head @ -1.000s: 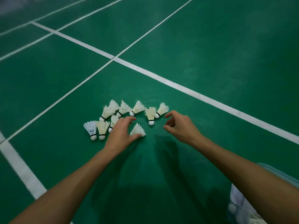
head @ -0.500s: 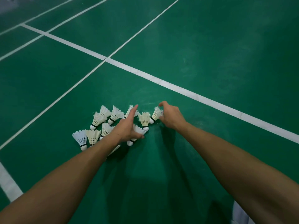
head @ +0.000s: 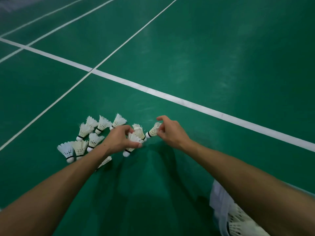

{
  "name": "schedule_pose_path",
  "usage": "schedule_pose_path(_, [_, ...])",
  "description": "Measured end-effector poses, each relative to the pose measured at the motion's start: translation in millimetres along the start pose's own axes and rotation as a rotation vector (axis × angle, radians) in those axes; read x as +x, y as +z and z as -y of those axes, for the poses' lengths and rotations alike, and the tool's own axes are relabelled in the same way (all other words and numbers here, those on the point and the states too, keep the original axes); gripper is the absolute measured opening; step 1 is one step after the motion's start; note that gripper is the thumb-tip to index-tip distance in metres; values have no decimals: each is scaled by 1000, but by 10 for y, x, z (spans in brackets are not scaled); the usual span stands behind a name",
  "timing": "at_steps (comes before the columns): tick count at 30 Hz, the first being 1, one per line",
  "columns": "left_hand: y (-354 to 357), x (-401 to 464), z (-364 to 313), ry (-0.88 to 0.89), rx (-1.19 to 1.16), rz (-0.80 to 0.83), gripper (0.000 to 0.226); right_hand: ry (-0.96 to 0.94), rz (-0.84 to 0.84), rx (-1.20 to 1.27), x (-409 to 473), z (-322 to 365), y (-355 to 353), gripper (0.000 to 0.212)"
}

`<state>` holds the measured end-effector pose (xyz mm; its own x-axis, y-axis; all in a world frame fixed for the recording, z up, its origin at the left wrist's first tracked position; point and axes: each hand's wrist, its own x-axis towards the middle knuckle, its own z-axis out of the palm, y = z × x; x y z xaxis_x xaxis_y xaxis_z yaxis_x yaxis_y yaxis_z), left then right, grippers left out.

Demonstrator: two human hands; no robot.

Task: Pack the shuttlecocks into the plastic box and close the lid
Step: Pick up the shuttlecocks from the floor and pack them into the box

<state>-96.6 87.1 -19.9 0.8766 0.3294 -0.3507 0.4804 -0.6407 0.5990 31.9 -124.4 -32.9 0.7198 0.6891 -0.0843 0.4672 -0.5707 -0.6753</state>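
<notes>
White shuttlecocks (head: 95,133) mostly lie loose on the green floor (head: 221,65). Left hand (head: 119,140) grips two; right hand (head: 170,132) pinches one. Plastic box (head: 238,220), bottom right, lid unseen, already holds some. Packing seems partly done.

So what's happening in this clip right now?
A person crouched over a green court floor is gathering shuttlecocks. The left hand grips two; the right hand pinches one. Several more lie on the floor. The plastic box, bottom right, already holds some.
</notes>
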Motion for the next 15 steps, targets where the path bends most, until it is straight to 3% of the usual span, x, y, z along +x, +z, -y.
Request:
schedule_pose_path(4, [110,-376,-514,178,-39,-56,55,-28,-115,91,-652,-78,-562,57])
schedule_pose_path(10, [510,-947,-1471,361,-148,-58,50,24,-271,129,-1775,-289,-1421,53])
schedule_pose_path(15, [896,-1379,-2110,453,-204,43,50,161,-349,203,-2638,-537,-1819,46])
